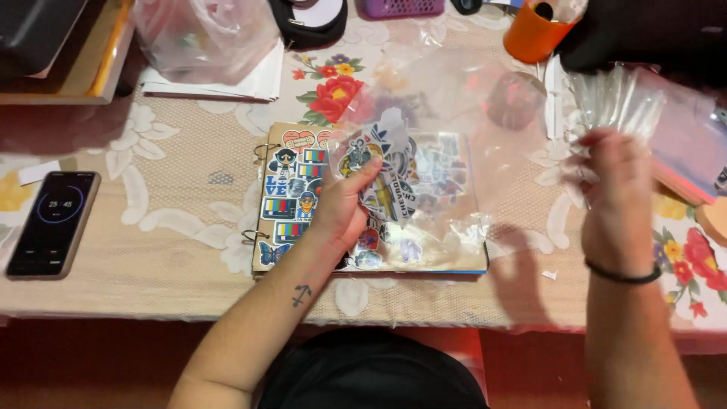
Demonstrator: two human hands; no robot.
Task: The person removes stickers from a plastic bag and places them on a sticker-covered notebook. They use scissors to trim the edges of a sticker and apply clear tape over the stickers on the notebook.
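At the far left of the bench [151, 250], which is covered with a beige lace cloth printed with red flowers, a black smartphone [51, 224] lies flat with its screen lit. Behind it, a crumpled clear plastic bag [203, 36] rests on a stack of white paper [250, 79]. Near the middle lies a ring-bound brown notebook [291, 201] whose cover is crowded with colourful stickers.

The left hand [344, 208] hovers over the notebook, its fingers closed around a bunch of loose colourful stickers [382, 178], pinched between thumb and fingertips. A clear plastic sleeve holding more stickers [439, 182] lies just to the right of them, over the notebook's right half.

Further back stands an orange plastic cup [532, 34]. To the right, the right hand [617, 193], with a dark band at the wrist, is raised above the bench and closed around a bunch of clear plastic sleeves [617, 102] that fan out above its fingers. Just beside it at the right edge is a pink-tinted clear zip bag [689, 140].
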